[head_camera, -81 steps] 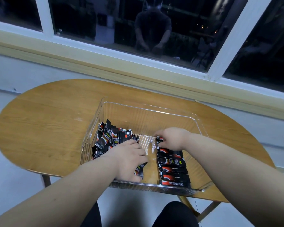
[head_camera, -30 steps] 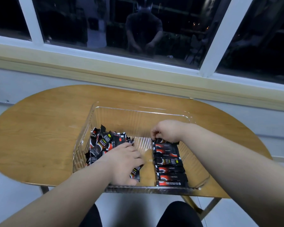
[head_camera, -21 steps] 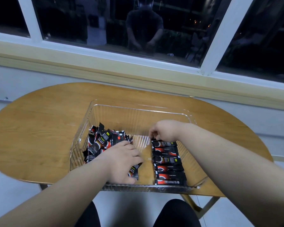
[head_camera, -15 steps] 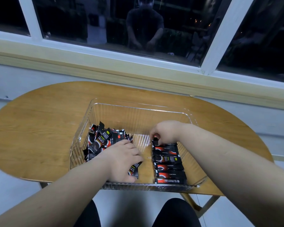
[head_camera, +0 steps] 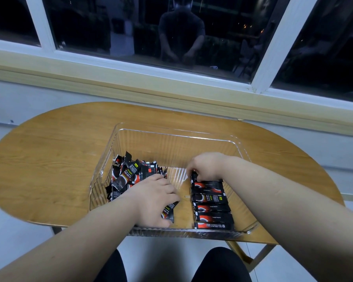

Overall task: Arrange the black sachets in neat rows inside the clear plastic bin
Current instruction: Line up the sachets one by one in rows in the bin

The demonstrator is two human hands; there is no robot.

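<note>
A clear plastic bin [head_camera: 174, 135] sits on the wooden table. A loose heap of black sachets [head_camera: 128, 176] fills its left side. On the right side, several black sachets lie in a neat row [head_camera: 211, 206] running from near to far. My right hand [head_camera: 206, 166] rests at the far end of that row, its fingertips pinching the farthest sachet. My left hand [head_camera: 155, 200] lies palm down near the bin's front wall, covering black sachets [head_camera: 169, 211] whose ends stick out from under the fingers.
The oval wooden table [head_camera: 49, 159] stands against a wall under a window sill [head_camera: 171, 92]. The dark window reflects a person. My knees show below the table's near edge. A metal table leg [head_camera: 259, 255] is at lower right.
My right hand has stayed at the far end of the row, pressing a sachet down there. My left hand has kept its place on the sachets near the front wall. The camera shifted slightly.
</note>
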